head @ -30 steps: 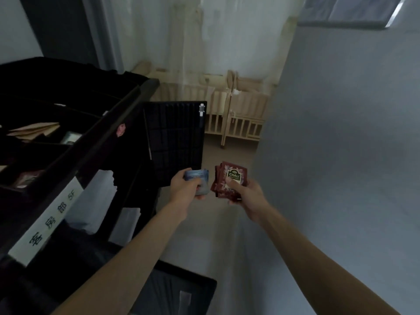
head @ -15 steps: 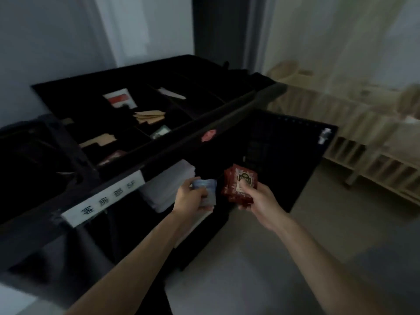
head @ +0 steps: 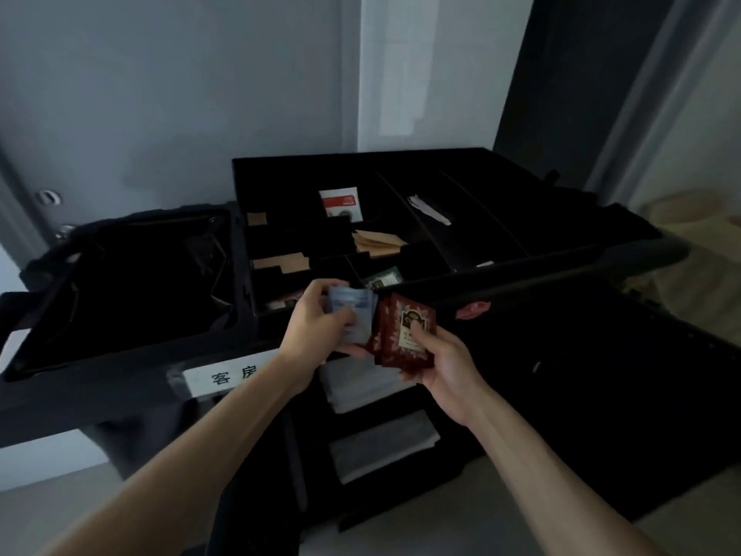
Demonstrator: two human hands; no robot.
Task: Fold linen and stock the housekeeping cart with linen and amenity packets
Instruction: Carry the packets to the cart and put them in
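A black housekeeping cart [head: 561, 270] stands before me, its top tray split into compartments. My left hand [head: 316, 327] grips a small stack of pale blue packets [head: 353, 315] over the tray's near edge. Beside it my right hand [head: 445, 363] holds a fan of dark red tea packets [head: 405, 335]. The two stacks almost touch. Folded white linen [head: 361, 387] lies on the shelf under my hands, with another folded pile [head: 381, 447] one shelf lower.
Compartments hold brown paper packets [head: 377, 242], a red-and-white packet [head: 341, 202], a green packet [head: 383, 278] and a white strip [head: 429, 210]. A black bag [head: 120, 282] hangs open at the cart's left end. A grey wall and a door [head: 48, 114] stand behind; wooden furniture [head: 697, 242] right.
My view has swung left from the corridor onto the cart. Both hands, still holding their packets, have come up over the near edge of the top tray.
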